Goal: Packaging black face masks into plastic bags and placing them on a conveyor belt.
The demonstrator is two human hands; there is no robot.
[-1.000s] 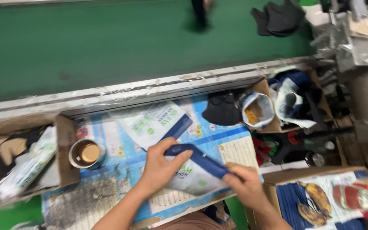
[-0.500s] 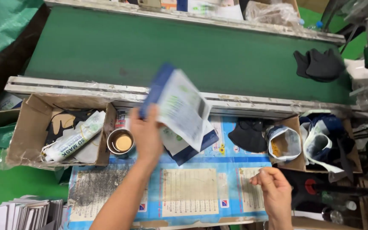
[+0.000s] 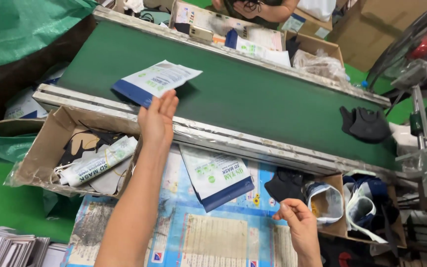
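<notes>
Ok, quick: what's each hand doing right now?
Left hand: open, empty, beside the white and blue packet on the belt.
Right hand: loosely curled, holding nothing visible.

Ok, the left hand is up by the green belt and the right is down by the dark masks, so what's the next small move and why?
Probably draw the left hand back toward the flat pouch on the table. Its fingers are open and empty, and the white and blue pouch already lies on the green belt, while the right hand sits beside the black masks.
</notes>
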